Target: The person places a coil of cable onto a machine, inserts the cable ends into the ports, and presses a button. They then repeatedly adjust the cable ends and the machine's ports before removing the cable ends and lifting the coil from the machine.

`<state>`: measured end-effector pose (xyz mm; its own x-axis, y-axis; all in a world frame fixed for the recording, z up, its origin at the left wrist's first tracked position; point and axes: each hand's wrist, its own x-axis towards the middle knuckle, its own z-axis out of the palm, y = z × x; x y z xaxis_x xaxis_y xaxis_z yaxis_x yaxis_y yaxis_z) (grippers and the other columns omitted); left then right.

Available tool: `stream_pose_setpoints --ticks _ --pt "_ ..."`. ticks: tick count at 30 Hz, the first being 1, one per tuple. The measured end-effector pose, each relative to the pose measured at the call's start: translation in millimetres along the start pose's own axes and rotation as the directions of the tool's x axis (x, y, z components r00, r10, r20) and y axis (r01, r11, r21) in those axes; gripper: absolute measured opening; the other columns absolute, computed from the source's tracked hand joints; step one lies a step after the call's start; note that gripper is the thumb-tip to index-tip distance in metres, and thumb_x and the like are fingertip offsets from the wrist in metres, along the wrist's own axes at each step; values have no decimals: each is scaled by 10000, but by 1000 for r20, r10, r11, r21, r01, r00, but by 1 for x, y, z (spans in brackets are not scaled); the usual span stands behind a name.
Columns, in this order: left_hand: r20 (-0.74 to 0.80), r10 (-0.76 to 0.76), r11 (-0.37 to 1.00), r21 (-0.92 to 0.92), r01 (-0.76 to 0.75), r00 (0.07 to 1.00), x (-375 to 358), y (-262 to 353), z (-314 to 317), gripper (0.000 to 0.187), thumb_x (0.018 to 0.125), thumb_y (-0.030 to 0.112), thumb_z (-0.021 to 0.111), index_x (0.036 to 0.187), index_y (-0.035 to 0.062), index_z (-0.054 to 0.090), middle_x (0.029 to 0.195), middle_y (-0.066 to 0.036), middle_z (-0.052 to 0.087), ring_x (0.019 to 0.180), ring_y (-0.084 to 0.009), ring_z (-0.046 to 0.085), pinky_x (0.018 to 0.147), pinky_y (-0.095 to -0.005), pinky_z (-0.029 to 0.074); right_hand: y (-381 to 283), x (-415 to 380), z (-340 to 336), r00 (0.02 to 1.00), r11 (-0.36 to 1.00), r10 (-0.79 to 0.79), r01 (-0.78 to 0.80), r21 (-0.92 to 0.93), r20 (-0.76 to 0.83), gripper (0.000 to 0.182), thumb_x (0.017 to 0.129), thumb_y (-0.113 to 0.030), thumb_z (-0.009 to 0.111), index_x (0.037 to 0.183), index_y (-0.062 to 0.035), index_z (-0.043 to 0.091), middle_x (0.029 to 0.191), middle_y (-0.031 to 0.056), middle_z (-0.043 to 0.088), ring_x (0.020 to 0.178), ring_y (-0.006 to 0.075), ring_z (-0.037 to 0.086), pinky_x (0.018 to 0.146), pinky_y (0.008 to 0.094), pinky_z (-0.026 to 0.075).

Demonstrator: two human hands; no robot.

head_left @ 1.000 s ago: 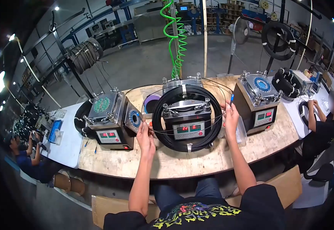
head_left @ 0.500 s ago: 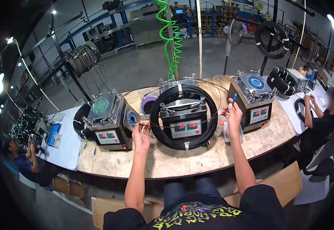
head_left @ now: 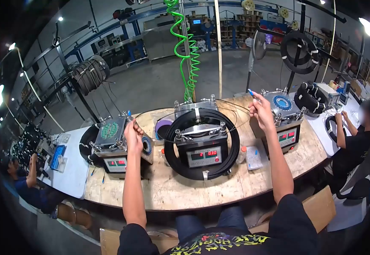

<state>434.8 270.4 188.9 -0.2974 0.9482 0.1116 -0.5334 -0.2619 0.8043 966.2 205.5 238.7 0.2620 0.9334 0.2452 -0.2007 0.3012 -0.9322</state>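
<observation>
My left hand (head_left: pixel 134 136) is closed in a pinch, with a blue-tipped cable end (head_left: pixel 129 113) sticking up above its fingers. On the other side, my right hand (head_left: pixel 262 112) pinches another cable end with a blue tip (head_left: pixel 250 92). Thin black cable runs from the right hand toward the coil of black cable (head_left: pixel 172 163), which leans around the middle machine (head_left: pixel 205 156) and is bound with white tape. The left machine (head_left: pixel 116 165) is just beside my left hand, its top holding a green-patterned disc. My right hand is in front of the right machine (head_left: pixel 290 132), which bears a blue ring disc.
A small clear tray (head_left: pixel 256 161) and an orange-capped bottle (head_left: pixel 241 154) stand on the wooden table (head_left: pixel 168 197). A purple-rimmed round container (head_left: pixel 163 127) is behind the coil. Green coiled hose (head_left: pixel 180 51) hangs ahead. Co-workers (head_left: pixel 355 140) sit at both sides.
My left hand has moved up and left, and a blue tip now shows above it. My right hand has risen slightly, its blue tip now leaning left. The view has shifted a little.
</observation>
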Motion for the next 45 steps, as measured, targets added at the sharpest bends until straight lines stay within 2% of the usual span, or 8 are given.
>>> stream_pose_setpoints --ticks 3,6,10,12,19,22,34,45 --pt "106 -2 899 436 -45 994 33 16 48 269 1083 225 557 1184 22 702 752 37 485 622 -67 444 569 -233 368 -5 48 17 987 982 13 17 -189 158 383 1065 -17 505 1427 -38 629 867 46 674 592 82 540 534 245 463" --pt "310 80 523 796 -305 947 72 2 89 314 1064 240 578 1157 9 770 673 15 550 596 -78 489 544 -265 387 -1 90 52 956 863 -16 160 -479 292 380 987 7 542 1320 -33 721 863 37 728 632 106 605 597 285 517" --pt "535 107 257 800 -543 838 67 -23 154 301 1024 221 594 1066 -13 778 879 -228 752 776 -327 740 733 -431 550 23 123 93 922 677 -58 317 -664 382 355 874 -121 617 1172 -77 805 890 124 794 841 200 762 823 356 581" --pt "605 48 258 761 -595 794 72 -44 168 303 1044 218 573 1099 -15 759 797 -159 748 580 -214 699 619 -379 550 23 119 112 958 576 -67 264 -774 277 329 886 -187 651 1169 -147 815 951 122 805 928 261 778 877 398 584" --pt "708 82 184 681 -709 702 40 -76 188 246 1052 159 571 1089 -50 694 893 -241 727 818 -399 717 788 -472 550 13 104 125 895 511 68 349 -786 441 279 926 -280 758 1153 -126 809 1001 122 804 979 269 770 895 388 570" --pt "674 12 302 702 -645 739 30 -76 182 236 1041 167 590 1079 -38 700 973 -260 721 970 -450 675 876 -495 522 0 95 121 842 395 216 388 -833 495 262 899 -267 781 1132 -153 814 1001 113 801 984 300 765 885 423 581" --pt "568 218 19 810 -585 793 -3 -65 183 233 1030 206 611 1095 23 739 986 -210 662 942 -427 676 829 -514 528 -3 100 165 685 159 125 700 -696 717 173 830 -176 780 993 -125 807 976 140 786 955 340 752 810 467 590" --pt "519 205 77 837 -542 830 -9 -57 187 271 1031 275 629 1132 62 764 956 -206 615 870 -419 669 780 -523 526 12 89 176 666 -54 130 745 -665 735 156 771 -70 729 892 -119 815 868 159 766 858 353 753 703 479 570"
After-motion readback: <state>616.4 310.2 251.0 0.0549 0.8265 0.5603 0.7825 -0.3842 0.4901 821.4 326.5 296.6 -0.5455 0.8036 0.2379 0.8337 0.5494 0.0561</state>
